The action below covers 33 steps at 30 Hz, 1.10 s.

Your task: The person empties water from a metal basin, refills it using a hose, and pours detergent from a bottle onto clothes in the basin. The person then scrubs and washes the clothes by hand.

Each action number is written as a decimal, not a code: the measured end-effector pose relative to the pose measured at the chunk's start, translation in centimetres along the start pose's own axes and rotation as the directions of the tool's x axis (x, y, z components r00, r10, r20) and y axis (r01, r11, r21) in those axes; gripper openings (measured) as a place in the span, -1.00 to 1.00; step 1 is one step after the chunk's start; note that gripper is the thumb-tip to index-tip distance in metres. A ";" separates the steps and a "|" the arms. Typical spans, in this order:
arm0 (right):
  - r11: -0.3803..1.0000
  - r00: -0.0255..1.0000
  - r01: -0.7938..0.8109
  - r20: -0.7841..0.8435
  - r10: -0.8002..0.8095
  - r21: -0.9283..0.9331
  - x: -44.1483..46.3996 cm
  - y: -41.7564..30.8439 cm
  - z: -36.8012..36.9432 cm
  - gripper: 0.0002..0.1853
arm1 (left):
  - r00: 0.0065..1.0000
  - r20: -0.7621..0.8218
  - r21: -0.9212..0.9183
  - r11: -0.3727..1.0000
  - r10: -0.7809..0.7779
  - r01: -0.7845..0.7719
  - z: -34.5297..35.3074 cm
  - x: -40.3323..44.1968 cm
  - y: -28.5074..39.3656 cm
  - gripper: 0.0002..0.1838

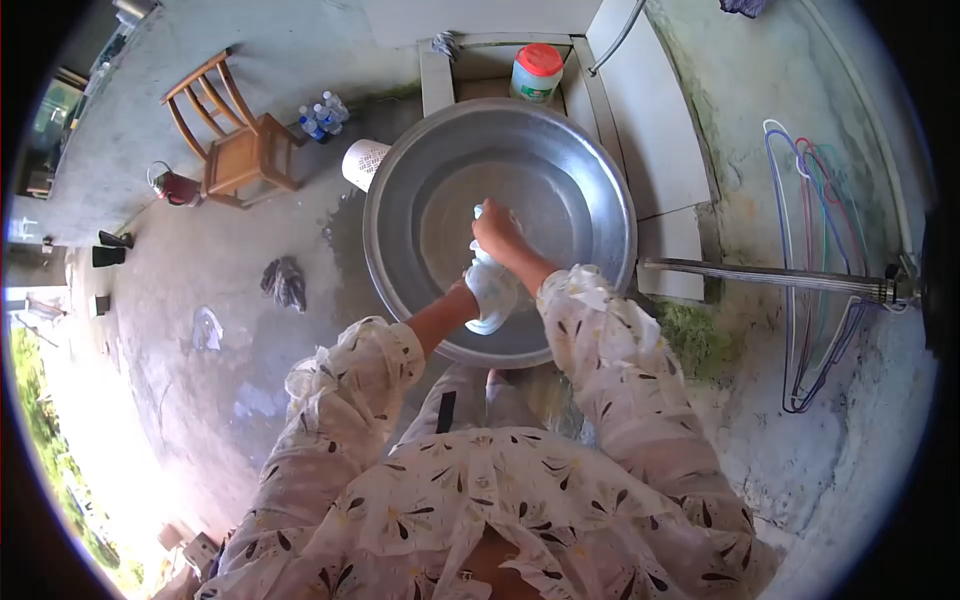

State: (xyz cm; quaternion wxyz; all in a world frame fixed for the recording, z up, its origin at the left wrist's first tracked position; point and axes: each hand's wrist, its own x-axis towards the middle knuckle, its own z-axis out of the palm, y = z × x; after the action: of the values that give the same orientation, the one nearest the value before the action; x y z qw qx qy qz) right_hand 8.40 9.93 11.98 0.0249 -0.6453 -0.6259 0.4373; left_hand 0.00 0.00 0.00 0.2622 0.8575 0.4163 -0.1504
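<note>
1. Floor: you stand on a grey concrete floor [190, 350], stained and patchy, darker near the basin.
2. Left side of the room: a wooden chair [235, 165] is placed near the wall, with a red pail [177, 188] just beside it and plastic bottles [323, 117] grouped on the other side. A dark rag [285, 283] lies crumpled on the floor.
3. Ahead: a large metal basin [596, 190] is in front of you. A white basket [362, 165] is just beside its left edge; a tub with a red lid [537, 78] is beyond its far rim.
4. Right side: coloured hangers [787, 330] hang from a metal bar [760, 273] against a weathered wall [860, 440]. Green growth [690, 335] marks the ground below.
5. Pale cloth [492, 293]: bunched above the basin's interior, between your hands.
6. Right hand [497, 230]: your forearm reaches forward and inward, the fist curled around the cloth's upper end.
7. Left hand [464, 288]: your forearm angles in from lower left, below the right hand; the cloth covers most of the fingers, so their grip cannot be determined.
8. Sleeves [610, 340]: both are pushed up, baring your forearms.
</note>
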 end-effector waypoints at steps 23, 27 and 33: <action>0.763 0.694 -0.461 -0.353 0.628 0.453 -15.5 27.4 7.4 -0.55 | 0.871 0.103 -0.550 -0.757 -0.480 -0.352 -1.5 -20.5 -0.4 -0.63; 0.311 0.753 -0.386 0.102 0.650 0.868 -14.7 28.6 7.7 -0.65 | 0.852 0.100 -0.456 -0.785 -0.513 -0.419 -1.4 -20.8 0.4 -0.63; 0.402 0.747 -0.348 -0.009 0.665 0.847 -14.1 27.2 8.5 -0.72 | 0.863 0.042 -0.546 -0.735 -0.503 -0.402 -3.9 -18.9 1.6 -0.63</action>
State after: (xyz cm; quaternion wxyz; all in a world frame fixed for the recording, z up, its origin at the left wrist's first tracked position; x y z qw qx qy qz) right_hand 27.06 -12.01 -1.45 0.2859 -0.7875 -0.1113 0.5345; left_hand -10.07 -10.57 12.71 0.7497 -0.0137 0.3962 0.5298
